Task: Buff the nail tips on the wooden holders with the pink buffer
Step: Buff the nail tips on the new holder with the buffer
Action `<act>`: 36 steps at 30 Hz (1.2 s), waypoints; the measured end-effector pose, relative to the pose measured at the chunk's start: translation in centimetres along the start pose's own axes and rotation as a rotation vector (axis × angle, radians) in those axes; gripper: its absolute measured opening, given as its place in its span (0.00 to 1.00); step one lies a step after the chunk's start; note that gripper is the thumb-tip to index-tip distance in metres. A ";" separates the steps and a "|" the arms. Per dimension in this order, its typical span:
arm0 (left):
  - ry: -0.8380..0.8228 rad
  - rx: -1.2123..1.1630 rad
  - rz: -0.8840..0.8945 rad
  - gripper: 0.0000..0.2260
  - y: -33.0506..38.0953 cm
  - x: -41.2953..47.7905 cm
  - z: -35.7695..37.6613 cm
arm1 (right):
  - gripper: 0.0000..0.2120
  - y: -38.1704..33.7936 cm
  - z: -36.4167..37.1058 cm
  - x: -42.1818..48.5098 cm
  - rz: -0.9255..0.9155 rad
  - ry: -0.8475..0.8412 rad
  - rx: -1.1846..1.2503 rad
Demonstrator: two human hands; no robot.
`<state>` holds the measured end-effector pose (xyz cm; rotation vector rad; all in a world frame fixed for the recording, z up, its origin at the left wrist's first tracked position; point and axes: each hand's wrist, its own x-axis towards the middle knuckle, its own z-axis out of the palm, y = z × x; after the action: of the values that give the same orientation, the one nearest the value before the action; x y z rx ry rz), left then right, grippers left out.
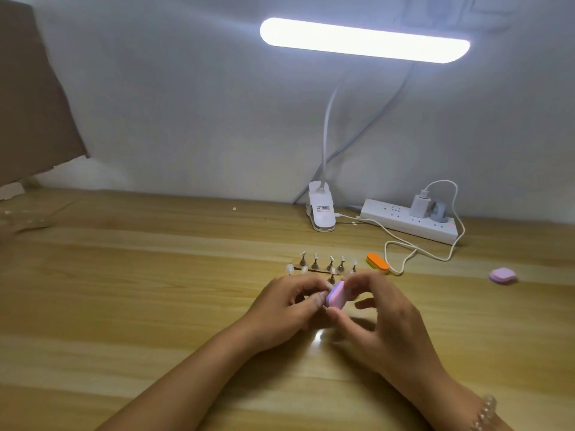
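My right hand (384, 309) pinches the pink buffer (336, 295) above the counter (149, 275) — my left hand (287, 303) curls against its nine o'clock side, gripping what I cannot tell. The nail tips (331, 259) on holders (302, 262) stand at twelve o'clock.

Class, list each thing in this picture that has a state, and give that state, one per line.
lamp: lit
pink buffer: pinched by right hand, lifted
left hand: fingers curled at pink buffer, contents hidden
nail tip holders: upright on table
orange buffer: lying on table
charger: plugged into power strip
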<state>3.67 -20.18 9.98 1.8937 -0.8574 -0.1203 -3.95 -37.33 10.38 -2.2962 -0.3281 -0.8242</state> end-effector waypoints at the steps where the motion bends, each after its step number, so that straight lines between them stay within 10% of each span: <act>1: -0.004 0.001 -0.010 0.09 0.0 0.0 0.0 | 0.17 -0.1 0.1 -0.1 -0.027 -0.025 0.011; 36: -0.023 0.066 -0.047 0.09 -0.1 0.1 0.1 | 0.14 -0.2 0.1 -0.1 0.016 -0.050 0.086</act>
<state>3.71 -20.27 9.91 1.9781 -0.8416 -0.1448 -4.08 -37.11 10.31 -2.2395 -0.3605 -0.7313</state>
